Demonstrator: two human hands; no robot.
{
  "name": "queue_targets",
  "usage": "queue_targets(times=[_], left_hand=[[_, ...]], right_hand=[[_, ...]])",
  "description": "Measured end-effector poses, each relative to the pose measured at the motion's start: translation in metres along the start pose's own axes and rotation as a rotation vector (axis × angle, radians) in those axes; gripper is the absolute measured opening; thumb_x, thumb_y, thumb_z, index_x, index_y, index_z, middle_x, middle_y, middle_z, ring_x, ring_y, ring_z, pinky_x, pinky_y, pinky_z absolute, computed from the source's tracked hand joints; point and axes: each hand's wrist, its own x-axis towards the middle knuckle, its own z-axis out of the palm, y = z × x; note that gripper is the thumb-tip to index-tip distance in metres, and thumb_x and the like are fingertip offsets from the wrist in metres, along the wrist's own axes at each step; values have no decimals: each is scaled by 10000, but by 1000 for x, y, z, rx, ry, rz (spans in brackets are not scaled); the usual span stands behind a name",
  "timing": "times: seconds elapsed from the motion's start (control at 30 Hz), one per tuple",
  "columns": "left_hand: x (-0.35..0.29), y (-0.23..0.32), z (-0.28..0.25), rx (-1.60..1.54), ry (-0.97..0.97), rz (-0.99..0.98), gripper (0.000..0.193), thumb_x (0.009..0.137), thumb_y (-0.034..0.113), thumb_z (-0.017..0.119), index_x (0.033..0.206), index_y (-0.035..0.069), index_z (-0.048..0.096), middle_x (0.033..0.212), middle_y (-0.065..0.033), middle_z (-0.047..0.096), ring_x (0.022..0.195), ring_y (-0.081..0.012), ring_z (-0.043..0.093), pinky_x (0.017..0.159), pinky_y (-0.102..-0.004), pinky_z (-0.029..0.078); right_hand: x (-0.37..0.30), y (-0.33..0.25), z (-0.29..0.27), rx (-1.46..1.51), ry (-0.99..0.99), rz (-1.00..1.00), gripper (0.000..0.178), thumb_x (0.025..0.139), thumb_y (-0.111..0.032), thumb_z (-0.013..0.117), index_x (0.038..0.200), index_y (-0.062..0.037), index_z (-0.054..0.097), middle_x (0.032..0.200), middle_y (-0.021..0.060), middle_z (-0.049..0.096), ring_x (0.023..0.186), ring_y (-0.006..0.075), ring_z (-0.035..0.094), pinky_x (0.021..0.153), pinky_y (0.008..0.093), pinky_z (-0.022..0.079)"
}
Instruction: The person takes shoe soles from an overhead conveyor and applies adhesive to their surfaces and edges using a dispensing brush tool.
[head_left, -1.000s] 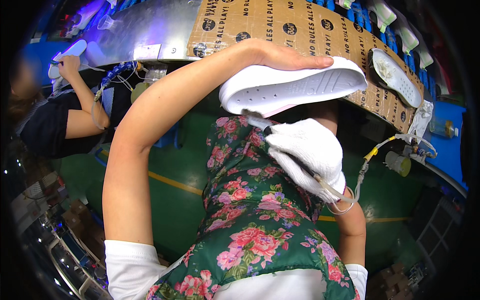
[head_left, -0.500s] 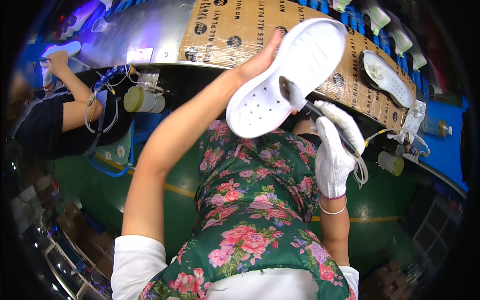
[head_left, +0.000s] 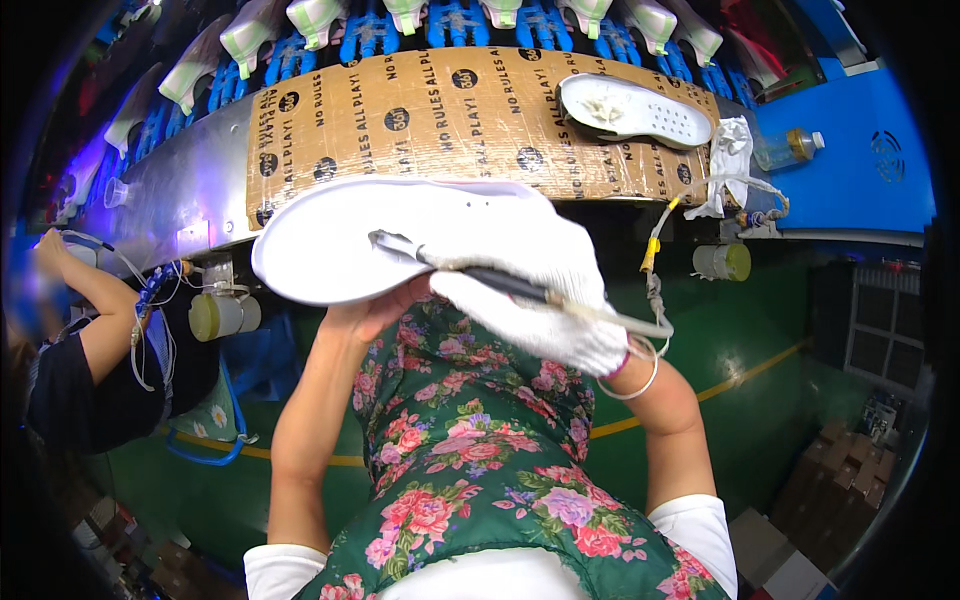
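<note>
A white shoe sole [head_left: 325,240] is held level above my lap, its heel end to the left and its small holes partly covered on the right. My bare left hand [head_left: 378,312] grips it from beneath at the near edge; some fingers are hidden under it. In my right hand [head_left: 540,262], which wears a white knit glove, is a black-handled brush [head_left: 495,282] with a clear hose at its back end. The brush's tip is over the inner face of the sole, near the middle. The glove overlaps the sole's right part.
A second white sole [head_left: 650,110] with pale clumps at one end lies on the printed cardboard [head_left: 420,130]. Beyond are blue racks [head_left: 458,28] with pale shoe forms. A bottle [head_left: 790,148] and white cloth [head_left: 732,165] are right; a co-worker's arm [head_left: 95,295] is left.
The sole has turned from steeply slanted to nearly level and moved left. My left hand went from its upper edge to underneath. My right hand moved left and up with the brush. The view shifted.
</note>
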Motion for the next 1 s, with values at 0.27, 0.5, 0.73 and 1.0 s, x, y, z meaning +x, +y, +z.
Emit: queue_targets(times=[0.27,0.5,0.73,1.0], left_hand=[[-4,-30,38,-113,-313,197,1182,816,770,668,1634,58,200,1572,-358,340,1435,-478,407,1155,-568,424],[21,-58,20,-186,-492,207,1177,814,867,553,1635,95,214,1583,-315,359,1435,-453,421,1195,-608,349],[24,-87,-15,-213,-355,300,1069,835,799,614,1618,143,298,1597,-159,426,1441,-385,444,1202,-591,356],[19,-107,-35,-233,-200,177,1056,802,750,704,1594,147,349,1569,-158,464,1423,-374,469,1210,-560,365]], right_hand=[[-6,-16,3,-47,83,-39,267,747,-17,826,1005,-46,767,943,110,758,837,289,731,754,370,577],[1,-20,5,-121,147,-152,291,745,-42,835,1029,-65,779,968,116,770,828,272,743,755,355,580],[26,-23,19,-188,255,-250,346,717,-9,840,1055,-50,779,998,128,768,875,294,745,780,363,581],[17,-28,41,-122,298,-195,370,724,17,816,1087,-33,759,985,120,754,863,290,728,752,371,566]])
